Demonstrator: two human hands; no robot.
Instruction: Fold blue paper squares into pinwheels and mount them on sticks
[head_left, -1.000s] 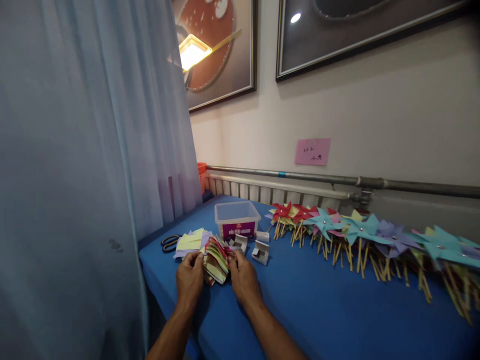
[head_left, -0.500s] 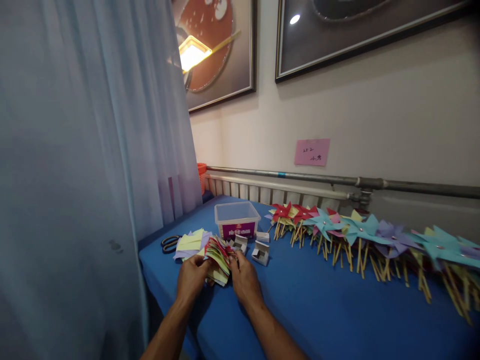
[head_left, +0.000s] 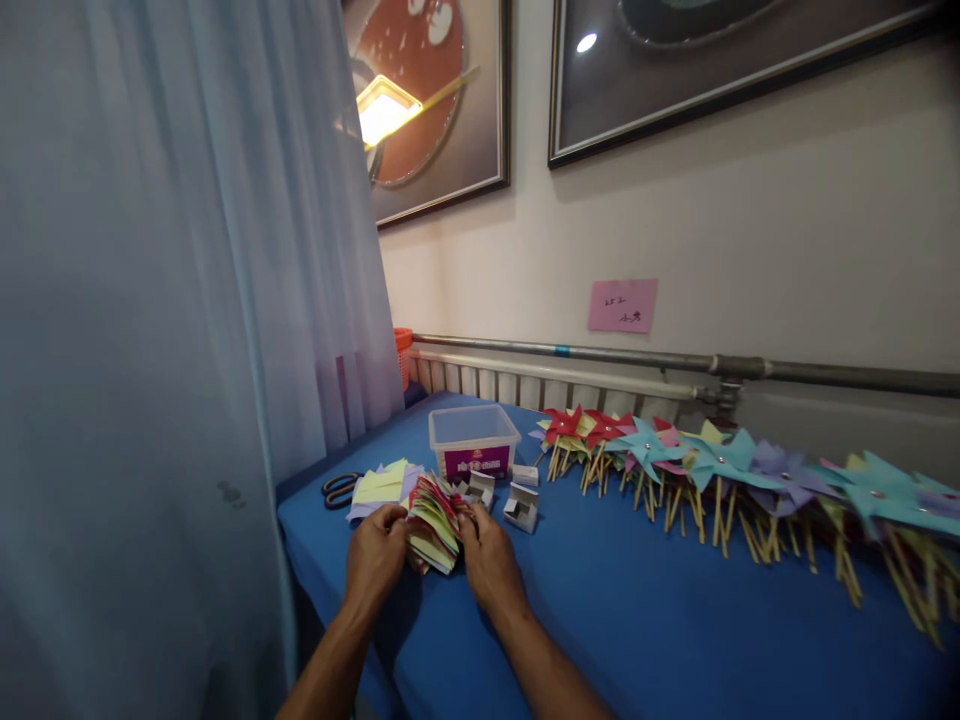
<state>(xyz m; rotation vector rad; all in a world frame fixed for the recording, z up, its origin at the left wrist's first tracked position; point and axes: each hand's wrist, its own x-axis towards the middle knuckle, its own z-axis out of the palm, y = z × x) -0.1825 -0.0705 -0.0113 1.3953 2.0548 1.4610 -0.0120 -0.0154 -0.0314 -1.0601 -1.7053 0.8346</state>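
Note:
A thick fanned stack of coloured paper pieces [head_left: 433, 528], red and pale yellow, stands between my two hands over the blue-covered table. My right hand [head_left: 491, 562] is closed on the stack's right side. At its left edge, my left hand [head_left: 376, 556] pinches the paper with curled fingers; the exact fingertip contact is partly hidden. Behind my left hand lie flat yellow and lilac paper sheets [head_left: 381, 486]. Black-handled scissors [head_left: 341, 490] rest to the left of those sheets. Just beyond my right hand are small open white boxes [head_left: 521, 507].
A clear plastic tub [head_left: 474, 430] with a purple label stands behind the paper. Many paper pinwheels [head_left: 721, 458] on sticks lie in a long row along the right. A blue curtain [head_left: 187, 350] hangs at the left, and a pipe [head_left: 637, 358] runs along the wall.
My left hand has shifted slightly left, and the stack's left side is more exposed and spread. The right hand stays in nearly the same place.

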